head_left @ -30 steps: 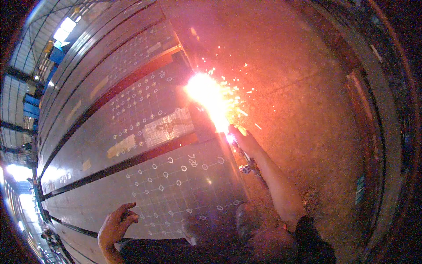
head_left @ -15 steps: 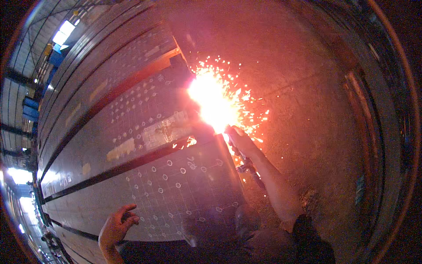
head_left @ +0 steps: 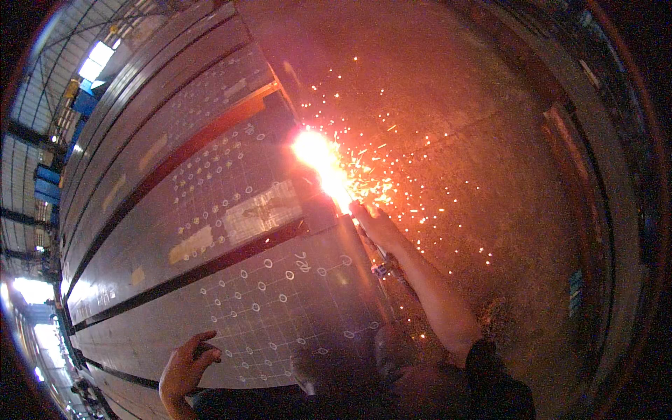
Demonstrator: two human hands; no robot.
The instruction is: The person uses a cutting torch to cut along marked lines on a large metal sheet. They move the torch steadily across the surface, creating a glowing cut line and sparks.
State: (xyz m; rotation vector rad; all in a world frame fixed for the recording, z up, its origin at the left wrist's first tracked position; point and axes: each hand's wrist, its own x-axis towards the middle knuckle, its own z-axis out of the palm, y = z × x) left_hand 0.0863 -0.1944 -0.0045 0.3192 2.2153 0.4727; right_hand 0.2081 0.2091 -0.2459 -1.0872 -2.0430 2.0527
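In my right hand (head_left: 374, 225) is a cutting torch (head_left: 383, 269), its body with valves showing below the fingers. A white-hot glare (head_left: 316, 150) burns just beyond this hand, at the right end of a grey steel beam (head_left: 241, 157), and hides the torch's tip. Orange sparks (head_left: 381, 185) spray rightward over the floor. My left hand (head_left: 185, 367) is empty, thumb and forefinger apart, the other fingers loosely curled. It is over the nearest steel beam (head_left: 231, 329), which bears chalk circles and lines; whether it touches the metal I cannot tell.
More long steel beams lie side by side toward the far left, with dark gaps between them. A pale patch (head_left: 262, 208) marks the middle beam. Brown floor (head_left: 483, 175) stretches along the right, with a rusty bar (head_left: 577, 168) farther off. A blue object (head_left: 575, 294) lies there too.
The glare has shrunk, and the sparks now scatter wider and lower to the right. My right hand has shifted slightly left. My left hand has barely moved.
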